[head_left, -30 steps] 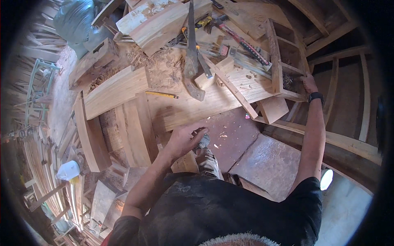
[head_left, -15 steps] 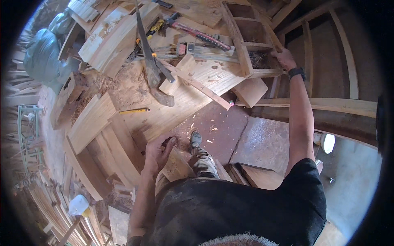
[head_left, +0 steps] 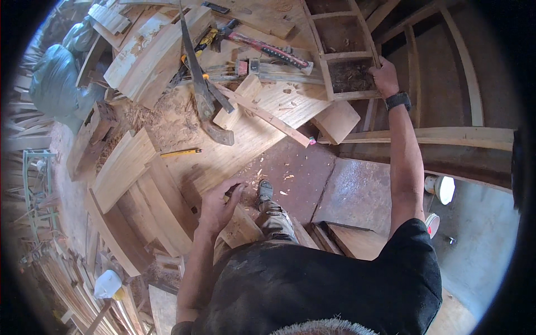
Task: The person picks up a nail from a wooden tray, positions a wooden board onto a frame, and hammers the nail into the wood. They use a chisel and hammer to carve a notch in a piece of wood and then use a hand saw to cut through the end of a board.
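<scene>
At upper right we see the right hand (head_left: 385, 78), its grip clamped on the outer side wall of a divided wooden tray (head_left: 347, 56), close to the near corner. The fingers curl over this wall, so their tips are partly hidden from us. The tray lies at the right end of the tabletop (head_left: 223, 163), its far end cut off by the upper edge of the view. In its nearest compartment we note dark loose bits (head_left: 349, 78) — too small for us to identify.

At lower centre the left hand (head_left: 219, 207) is raised near the front edge of the tabletop, thumb and fingers curled towards one another. We cannot tell whether this grip is together, apart or closed around something small, since the space between the fingertips is in shadow.

On the tabletop, left of the tray, we find a hammer (head_left: 273, 52) with a red and black handle, a narrow wooden strip (head_left: 268, 115) projecting past the front edge, and a handsaw (head_left: 196, 72), whose blade tip reaches the upper limit of the view. A thin yellow object (head_left: 181, 152) lies nearer the left hand; its kind is unclear to us. Below, one shoe (head_left: 265, 190) shows on the floor (head_left: 304, 181) — the other foot is hidden from us.
</scene>
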Tool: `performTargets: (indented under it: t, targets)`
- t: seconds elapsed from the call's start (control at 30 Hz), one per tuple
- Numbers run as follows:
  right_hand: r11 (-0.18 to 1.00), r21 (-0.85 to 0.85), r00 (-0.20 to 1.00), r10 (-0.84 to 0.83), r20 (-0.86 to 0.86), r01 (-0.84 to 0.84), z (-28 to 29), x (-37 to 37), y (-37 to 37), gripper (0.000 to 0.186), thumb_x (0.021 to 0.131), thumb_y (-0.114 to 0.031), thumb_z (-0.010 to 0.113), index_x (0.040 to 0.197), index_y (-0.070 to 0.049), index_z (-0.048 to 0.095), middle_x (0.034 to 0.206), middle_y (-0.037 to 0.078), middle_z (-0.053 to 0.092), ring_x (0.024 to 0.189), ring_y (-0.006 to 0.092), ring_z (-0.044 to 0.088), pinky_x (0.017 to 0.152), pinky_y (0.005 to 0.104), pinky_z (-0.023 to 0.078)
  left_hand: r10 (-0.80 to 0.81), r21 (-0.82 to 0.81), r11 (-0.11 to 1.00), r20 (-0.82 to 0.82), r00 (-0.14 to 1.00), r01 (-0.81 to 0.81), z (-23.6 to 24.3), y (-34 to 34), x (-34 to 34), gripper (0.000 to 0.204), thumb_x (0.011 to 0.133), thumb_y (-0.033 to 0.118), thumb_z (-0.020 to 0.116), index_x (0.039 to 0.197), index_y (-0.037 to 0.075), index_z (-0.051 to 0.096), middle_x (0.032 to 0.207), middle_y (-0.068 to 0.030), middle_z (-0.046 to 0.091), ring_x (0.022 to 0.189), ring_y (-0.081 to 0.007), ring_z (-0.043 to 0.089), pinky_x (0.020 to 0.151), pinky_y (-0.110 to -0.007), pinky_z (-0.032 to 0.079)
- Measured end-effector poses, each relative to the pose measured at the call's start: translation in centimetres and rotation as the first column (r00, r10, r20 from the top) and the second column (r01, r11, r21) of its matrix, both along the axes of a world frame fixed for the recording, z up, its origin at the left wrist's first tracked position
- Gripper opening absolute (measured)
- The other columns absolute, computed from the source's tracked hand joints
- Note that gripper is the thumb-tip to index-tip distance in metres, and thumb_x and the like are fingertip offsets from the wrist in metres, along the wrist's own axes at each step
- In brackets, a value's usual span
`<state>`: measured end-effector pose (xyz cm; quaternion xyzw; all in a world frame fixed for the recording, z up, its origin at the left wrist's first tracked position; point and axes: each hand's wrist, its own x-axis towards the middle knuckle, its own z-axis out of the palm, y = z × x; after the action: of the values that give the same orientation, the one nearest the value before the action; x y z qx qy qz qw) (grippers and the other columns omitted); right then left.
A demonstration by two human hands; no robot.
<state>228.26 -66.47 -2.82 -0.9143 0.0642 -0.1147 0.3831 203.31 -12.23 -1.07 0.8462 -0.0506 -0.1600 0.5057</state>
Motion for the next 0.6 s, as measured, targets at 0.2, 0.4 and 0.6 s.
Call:
performTargets:
  t: [0.2,0.4,0.6]
  targets:
    - [0.978,0.207,0.997,-0.035,0.064,0.021,8.8,-4.2,4.2,0.037,0.086,0.001,0.062,0.122,0.004,0.068,0.109,0.011,0.075,0.096,0.0169,0.068,0.087,0.0319,0.053,-0.001,-0.026,1.0,0.09,0.996,0.003,0.2,0.2,-0.3,0.021,0.099,0.012,0.069,0.118,0.005,0.072,0.106,-0.012,0.077,0.092,-0.02,0.075,0.082,-0.032,0.058]
    - [0.886,0.463,0.995,-0.013,0.098,-0.034,16.1,-9.5,12.3,0.064,0.083,0.007,0.058,0.146,0.003,0.053,0.12,0.01,0.071,0.1,0.0152,0.066,0.088,0.0282,0.053,0.061,-0.231,0.973,0.157,0.986,-0.024,3.8,0.3,0.2,0.019,0.099,0.001,0.064,0.116,-0.001,0.071,0.105,-0.0103,0.077,0.088,-0.0138,0.071,0.081,-0.027,0.056]
    - [0.864,0.493,0.992,0.054,0.11,-0.102,17.9,-15.6,23.4,0.077,0.078,0.011,0.054,0.153,0.002,0.046,0.132,0.009,0.066,0.111,0.0154,0.064,0.096,0.0275,0.051,0.222,-0.25,0.96,0.394,0.892,-0.128,8.1,2.5,-0.5,0.019,0.093,0.001,0.068,0.112,0.003,0.073,0.119,-0.0128,0.073,0.106,-0.0201,0.069,0.092,-0.034,0.053]
